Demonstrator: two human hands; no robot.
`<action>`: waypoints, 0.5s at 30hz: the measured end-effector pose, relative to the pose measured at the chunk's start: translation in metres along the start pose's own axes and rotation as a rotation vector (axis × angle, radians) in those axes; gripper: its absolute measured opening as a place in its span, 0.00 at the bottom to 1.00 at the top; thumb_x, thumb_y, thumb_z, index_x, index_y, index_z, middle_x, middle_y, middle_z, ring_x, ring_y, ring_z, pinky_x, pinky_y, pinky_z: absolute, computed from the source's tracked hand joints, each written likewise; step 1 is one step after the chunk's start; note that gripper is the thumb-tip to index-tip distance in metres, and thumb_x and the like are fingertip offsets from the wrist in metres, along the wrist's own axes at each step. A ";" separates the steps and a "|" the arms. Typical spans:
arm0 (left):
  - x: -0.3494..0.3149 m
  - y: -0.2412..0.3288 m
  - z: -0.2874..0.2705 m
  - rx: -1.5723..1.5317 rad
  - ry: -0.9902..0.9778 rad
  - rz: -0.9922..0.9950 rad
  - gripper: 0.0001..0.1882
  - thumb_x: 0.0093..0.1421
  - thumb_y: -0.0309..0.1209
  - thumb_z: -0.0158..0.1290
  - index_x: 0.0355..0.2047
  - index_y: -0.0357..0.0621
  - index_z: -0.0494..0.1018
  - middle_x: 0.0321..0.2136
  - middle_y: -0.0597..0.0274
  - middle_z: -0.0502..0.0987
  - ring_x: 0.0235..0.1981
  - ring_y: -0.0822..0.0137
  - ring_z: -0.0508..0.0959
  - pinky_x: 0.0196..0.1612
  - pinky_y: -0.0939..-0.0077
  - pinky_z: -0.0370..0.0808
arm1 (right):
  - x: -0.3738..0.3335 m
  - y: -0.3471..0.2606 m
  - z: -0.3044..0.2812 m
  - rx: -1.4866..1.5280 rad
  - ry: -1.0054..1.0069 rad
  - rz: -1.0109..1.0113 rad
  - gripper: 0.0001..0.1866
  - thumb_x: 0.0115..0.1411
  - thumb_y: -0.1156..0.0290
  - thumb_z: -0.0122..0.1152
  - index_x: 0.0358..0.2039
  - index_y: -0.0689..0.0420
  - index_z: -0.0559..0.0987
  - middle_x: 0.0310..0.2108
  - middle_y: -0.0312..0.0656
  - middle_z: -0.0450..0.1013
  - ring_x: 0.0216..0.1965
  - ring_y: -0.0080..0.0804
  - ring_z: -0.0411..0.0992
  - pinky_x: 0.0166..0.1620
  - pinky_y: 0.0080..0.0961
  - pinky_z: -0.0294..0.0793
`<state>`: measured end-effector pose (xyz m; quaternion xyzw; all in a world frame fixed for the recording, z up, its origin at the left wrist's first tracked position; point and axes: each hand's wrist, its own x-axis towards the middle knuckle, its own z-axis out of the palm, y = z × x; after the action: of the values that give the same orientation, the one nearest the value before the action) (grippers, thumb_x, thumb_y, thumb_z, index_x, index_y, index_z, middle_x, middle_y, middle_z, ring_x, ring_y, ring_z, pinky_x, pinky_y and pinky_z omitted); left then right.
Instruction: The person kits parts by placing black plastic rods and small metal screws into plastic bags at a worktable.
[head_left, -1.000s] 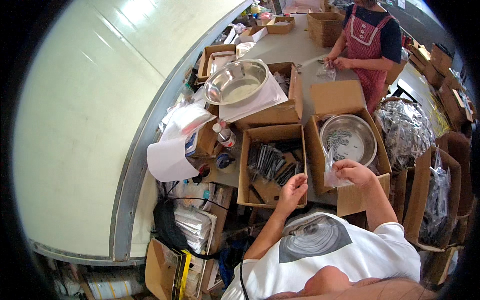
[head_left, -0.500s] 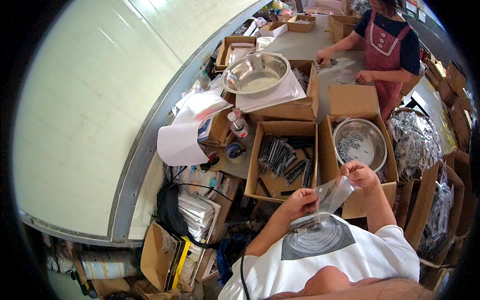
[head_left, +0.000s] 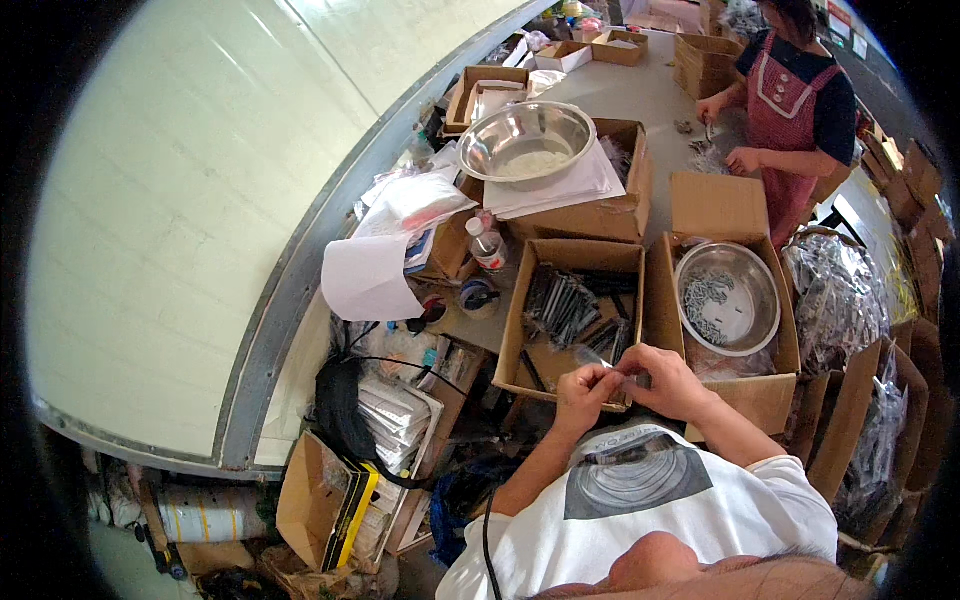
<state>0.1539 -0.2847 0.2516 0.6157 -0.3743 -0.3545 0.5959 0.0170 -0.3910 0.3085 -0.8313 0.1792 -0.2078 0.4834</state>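
Observation:
My left hand [head_left: 588, 397] and my right hand [head_left: 662, 382] meet close together in front of me, fingers pinched. Between them is a clear plastic bag [head_left: 590, 356], mostly hidden by the fingers, with a small part poking out beyond them. The hands are over the near edge of a cardboard box [head_left: 552, 366] holding long dark bar-like parts [head_left: 566, 308]. To the right of that, a metal bowl [head_left: 757, 312] with small silvery screw-like pieces [head_left: 706, 299] sits in another open carton [head_left: 790, 335].
A larger metal basin [head_left: 540, 138] rests on white sheets [head_left: 560, 196] atop a carton. Left of the boxes stand a plastic bottle [head_left: 487, 247] and tape rolls [head_left: 478, 297]. Across the table a person in a red apron [head_left: 790, 100] handles small parts. Plastic-wrapped goods [head_left: 838, 285] are piled at right.
The clear bag was stretched flat between my hands and is now mostly covered by them. My right hand has moved left and down, next to my left. The other person's hands have shifted.

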 end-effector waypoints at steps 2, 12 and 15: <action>0.000 -0.006 -0.001 0.017 0.020 0.074 0.10 0.57 0.30 0.56 0.24 0.35 0.75 0.19 0.65 0.76 0.21 0.77 0.74 0.25 0.82 0.71 | 0.003 0.003 0.003 0.013 -0.017 0.019 0.09 0.49 0.78 0.61 0.31 0.61 0.72 0.29 0.49 0.73 0.33 0.46 0.74 0.35 0.33 0.73; 0.005 0.003 -0.010 0.464 0.092 0.082 0.10 0.50 0.29 0.51 0.21 0.32 0.71 0.13 0.48 0.69 0.15 0.65 0.71 0.20 0.68 0.64 | 0.027 0.042 0.031 -0.459 0.039 -0.295 0.10 0.44 0.74 0.59 0.31 0.58 0.75 0.37 0.48 0.70 0.34 0.47 0.71 0.38 0.34 0.72; 0.017 -0.029 -0.034 0.552 0.235 0.078 0.12 0.54 0.33 0.50 0.22 0.34 0.71 0.16 0.44 0.70 0.19 0.46 0.73 0.22 0.60 0.66 | 0.032 0.020 0.040 -0.477 0.028 -0.386 0.14 0.42 0.67 0.62 0.31 0.57 0.79 0.44 0.46 0.66 0.39 0.44 0.69 0.45 0.38 0.68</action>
<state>0.1925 -0.2835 0.2242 0.7766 -0.4082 -0.1425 0.4582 0.0634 -0.3873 0.2788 -0.9371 0.0682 -0.2594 0.2235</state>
